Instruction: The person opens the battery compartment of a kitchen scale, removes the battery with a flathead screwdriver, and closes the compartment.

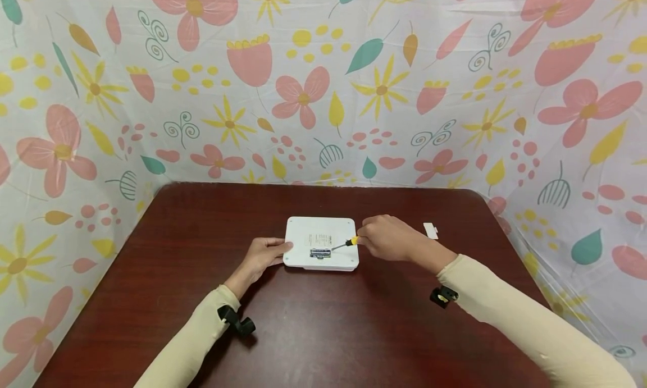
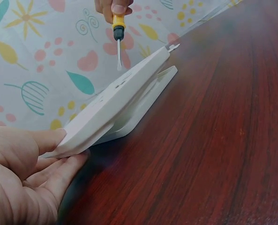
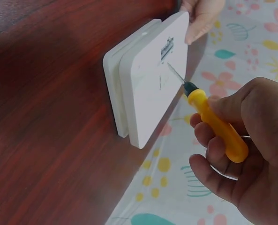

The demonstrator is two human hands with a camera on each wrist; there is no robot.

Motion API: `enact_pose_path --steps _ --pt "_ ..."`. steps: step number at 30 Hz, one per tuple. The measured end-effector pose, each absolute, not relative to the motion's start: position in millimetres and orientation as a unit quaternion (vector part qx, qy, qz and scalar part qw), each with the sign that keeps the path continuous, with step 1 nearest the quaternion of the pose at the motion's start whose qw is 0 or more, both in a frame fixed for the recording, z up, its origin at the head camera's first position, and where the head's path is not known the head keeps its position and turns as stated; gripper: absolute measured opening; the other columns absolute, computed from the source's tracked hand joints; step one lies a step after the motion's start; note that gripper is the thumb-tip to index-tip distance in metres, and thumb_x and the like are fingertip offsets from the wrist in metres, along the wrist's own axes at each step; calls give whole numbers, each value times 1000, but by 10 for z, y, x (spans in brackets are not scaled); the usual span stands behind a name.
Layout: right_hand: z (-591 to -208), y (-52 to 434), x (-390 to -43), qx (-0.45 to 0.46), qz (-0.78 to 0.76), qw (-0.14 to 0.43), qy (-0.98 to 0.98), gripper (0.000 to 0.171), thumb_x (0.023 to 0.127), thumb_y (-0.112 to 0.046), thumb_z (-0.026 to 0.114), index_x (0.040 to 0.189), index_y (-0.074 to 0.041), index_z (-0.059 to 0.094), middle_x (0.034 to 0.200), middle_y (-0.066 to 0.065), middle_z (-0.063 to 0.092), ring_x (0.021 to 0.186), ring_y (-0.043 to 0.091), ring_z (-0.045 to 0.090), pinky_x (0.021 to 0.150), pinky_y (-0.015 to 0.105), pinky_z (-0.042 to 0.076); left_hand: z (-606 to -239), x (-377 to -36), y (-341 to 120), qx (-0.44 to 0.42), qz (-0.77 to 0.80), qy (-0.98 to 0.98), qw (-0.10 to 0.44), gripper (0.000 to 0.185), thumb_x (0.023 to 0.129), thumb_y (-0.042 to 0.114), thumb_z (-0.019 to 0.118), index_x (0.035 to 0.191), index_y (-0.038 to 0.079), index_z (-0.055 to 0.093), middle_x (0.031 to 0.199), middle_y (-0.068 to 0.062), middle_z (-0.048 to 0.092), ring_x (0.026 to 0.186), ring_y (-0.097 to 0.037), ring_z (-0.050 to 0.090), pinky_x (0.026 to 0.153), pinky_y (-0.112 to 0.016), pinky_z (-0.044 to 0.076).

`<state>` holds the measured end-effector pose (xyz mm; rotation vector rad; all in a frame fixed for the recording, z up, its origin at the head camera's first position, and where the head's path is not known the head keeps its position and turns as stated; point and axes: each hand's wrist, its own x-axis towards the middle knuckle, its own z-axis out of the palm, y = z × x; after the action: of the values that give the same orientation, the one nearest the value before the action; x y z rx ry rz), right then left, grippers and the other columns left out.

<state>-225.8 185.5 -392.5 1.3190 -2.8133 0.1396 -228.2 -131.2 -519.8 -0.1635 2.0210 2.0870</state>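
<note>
Right hand [image 1: 386,237] fingers round screwdriver [image 1: 345,243]

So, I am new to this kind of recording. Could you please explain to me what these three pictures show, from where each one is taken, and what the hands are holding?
There is no machine here: a person works with two bare hands, wearing three cameras. The large picture comes from a camera on the head, looking down at a dark wooden table. The other two come from small cameras strapped on the wrists, so they look tilted and very close.

On the table lies a flat white device, underside up, with an open battery compartment where batteries show. The left hand touches its left edge. The right hand grips a small yellow-handled screwdriver, its tip pointing at the compartment. A small white piece, perhaps the battery cover, lies apart on the right. A flowered cloth hangs behind.
</note>
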Motion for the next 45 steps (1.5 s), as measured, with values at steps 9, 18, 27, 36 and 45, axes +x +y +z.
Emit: enact_pose_path --steps 9,18,27,36,45 --pt "-3946 1784 -2289 436 47 -6 -899 18 99 -11 67 82 -9 73 71 -5 54 61 7 46 56 24 44 -5197 -2286 -1309 -53 718 684 117 38 94 5 73 123 -18 64 114 -26 71 90 -17 71 82 -32 64" --pt "-3825 1628 -2274 430 30 -28 -902 29 98 -10 66 69 -12 65 64 -5 51 58 9 45 53 23 40 -5196 -2283 -1317 -55 714 688 115 38 94 6 73 123 -17 64 116 -26 70 90 -18 71 81 -31 64" --pt "-3691 1412 -2274 412 -21 -72 -908 31 97 -10 65 67 -10 57 57 -2 45 52 12 40 50 24 35 -5190 -2278 -1305 -50 718 684 118 40 94 6 73 125 -18 63 117 -28 70 90 -17 71 81 -31 64" --pt "-3600 1166 -2296 406 -55 -103 -907 39 92 -3 59 62 -17 39 55 -6 27 52 10 23 48 24 23 -5209 -2282 -1317 -46 717 685 118 40 94 6 73 125 -17 63 117 -28 69 91 -18 72 81 -32 64" --pt "-3586 969 -2293 390 -83 -120 -909 34 88 1 61 65 -17 44 56 -6 29 53 11 25 46 25 25 -5221 -2286 -1331 -46 720 682 118 41 94 6 74 126 -17 62 118 -30 68 90 -18 71 81 -31 64"
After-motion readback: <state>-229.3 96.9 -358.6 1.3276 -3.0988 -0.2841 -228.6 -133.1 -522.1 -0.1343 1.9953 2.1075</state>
